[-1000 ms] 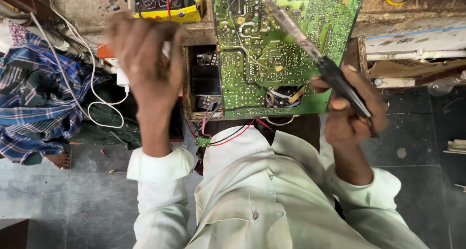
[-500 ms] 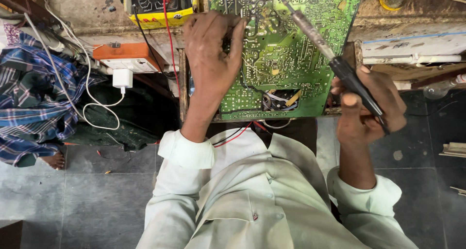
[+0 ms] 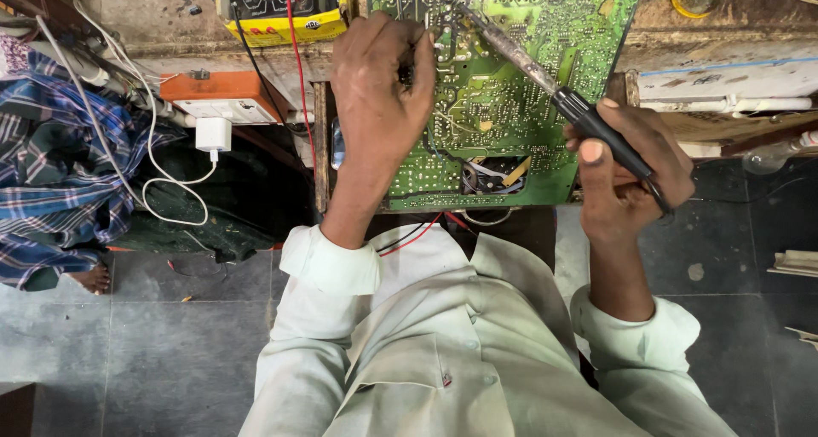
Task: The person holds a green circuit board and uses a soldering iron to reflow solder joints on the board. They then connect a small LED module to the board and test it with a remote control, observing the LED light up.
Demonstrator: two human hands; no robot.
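Item: green circuit board [image 3: 511,105], solder side up, lying on the table [image 3: 153,20] at 12 o'clock from the person. Left hand [image 3: 379,96], fingers closed together at the board's left edge, pressing it flat, likely to steady it. Right hand [image 3: 635,169], at 3 o'clock of the board, clamped on the black handle of a soldering iron [image 3: 554,92], its tip angled toward 10 o'clock onto the board. Nearby: yellow multimeter [image 3: 281,7], orange socket box [image 3: 226,96] with white charger [image 3: 213,135].

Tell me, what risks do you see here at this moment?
The soldering iron tip sits close to the left hand fingers on the board; a slip could burn them. The right hand grips the iron far back, so the tip may wander. Red wires under the board could snag.
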